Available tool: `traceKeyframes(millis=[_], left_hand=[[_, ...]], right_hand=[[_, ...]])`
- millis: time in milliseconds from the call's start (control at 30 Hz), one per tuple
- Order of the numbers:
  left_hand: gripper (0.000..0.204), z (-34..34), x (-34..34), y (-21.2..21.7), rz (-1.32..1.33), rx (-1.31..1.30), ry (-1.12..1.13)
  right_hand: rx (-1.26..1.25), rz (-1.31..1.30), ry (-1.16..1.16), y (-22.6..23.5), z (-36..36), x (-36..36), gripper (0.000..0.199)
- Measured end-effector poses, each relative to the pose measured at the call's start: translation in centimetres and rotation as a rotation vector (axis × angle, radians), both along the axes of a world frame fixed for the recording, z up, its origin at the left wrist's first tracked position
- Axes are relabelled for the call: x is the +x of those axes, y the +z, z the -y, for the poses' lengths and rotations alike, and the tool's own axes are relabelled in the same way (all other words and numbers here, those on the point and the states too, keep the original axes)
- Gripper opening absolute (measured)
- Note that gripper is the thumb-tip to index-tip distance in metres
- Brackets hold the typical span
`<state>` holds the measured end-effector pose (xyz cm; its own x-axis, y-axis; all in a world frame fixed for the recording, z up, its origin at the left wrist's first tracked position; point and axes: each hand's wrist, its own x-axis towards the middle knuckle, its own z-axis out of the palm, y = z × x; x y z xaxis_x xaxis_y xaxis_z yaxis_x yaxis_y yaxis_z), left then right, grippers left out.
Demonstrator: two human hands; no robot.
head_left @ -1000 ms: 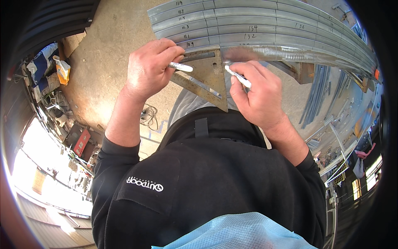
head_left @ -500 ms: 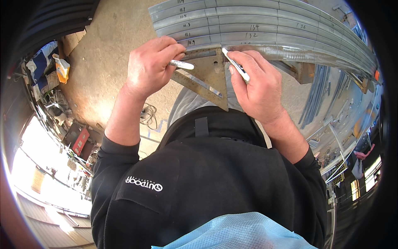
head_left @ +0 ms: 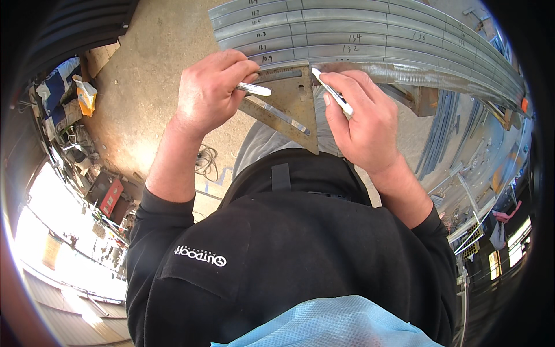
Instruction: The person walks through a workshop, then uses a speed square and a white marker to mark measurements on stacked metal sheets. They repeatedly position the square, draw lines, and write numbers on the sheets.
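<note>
Shifted toward twelve o'clock since a second ago, in the head view, the right hand [head_left: 370, 124], at two, pinches a white marker [head_left: 333, 92] by a metal square [head_left: 289, 98]. At eleven, the left hand [head_left: 208, 95] pinches a white stick, perhaps a cap [head_left: 254, 89]. The square lies at twelve, along grey metal bars [head_left: 341, 28].

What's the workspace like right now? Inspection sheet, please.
Surface: grey metal strips with handwritten marks; metal bar along their near edge.
Job's things: triangular metal square by the bar; white marker, its tip near the square's upper right corner.
Clutter: orange-and-white bag at left; metal lengths on the floor at right.
Hands: left hand holds slim white item at the square's left end; right hand holds the marker.
Cables: likely cable coil, on the floor.
Surroundings: dark ribbed panel, upper left.
</note>
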<state>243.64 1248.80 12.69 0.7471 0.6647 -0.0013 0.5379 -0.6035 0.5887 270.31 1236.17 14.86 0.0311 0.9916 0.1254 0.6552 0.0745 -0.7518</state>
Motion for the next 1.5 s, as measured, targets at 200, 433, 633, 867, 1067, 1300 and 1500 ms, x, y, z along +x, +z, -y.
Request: traceKeyframes(millis=[200,433,633,867,1067,1300,1500], left_hand=[[0.013,0.0,0.1,0.0,0.003,0.006,0.003],[0.013,0.1,0.2,0.0,0.004,0.007,0.001],[0.012,0.0,0.0,0.1,0.014,0.006,-0.007],[0.009,0.8,-4.9,1.8,0.160,-0.222,0.253],[0.007,4.1,-11.6,-0.7,0.349,-0.586,0.558],[0.014,8.8,-13.7,-3.4,0.527,-0.966,0.758],[0.013,10.3,-13.9,-4.1,0.571,-0.997,0.767]], right_hand=[[-0.002,0.030,0.005,-0.4,-0.5,-0.3,0.030],[-0.110,0.023,0.076,0.9,0.5,0.0,0.022],[-0.362,-0.001,0.143,1.0,3.8,1.0,0.010],[-0.677,-0.424,-0.109,1.0,6.7,3.9,0.009],[-0.727,-1.596,-0.503,-0.2,8.0,6.3,0.022],[-0.695,-2.005,-0.500,0.9,7.8,6.8,0.028],[-0.653,-2.088,-0.378,2.5,7.3,6.9,0.031]])
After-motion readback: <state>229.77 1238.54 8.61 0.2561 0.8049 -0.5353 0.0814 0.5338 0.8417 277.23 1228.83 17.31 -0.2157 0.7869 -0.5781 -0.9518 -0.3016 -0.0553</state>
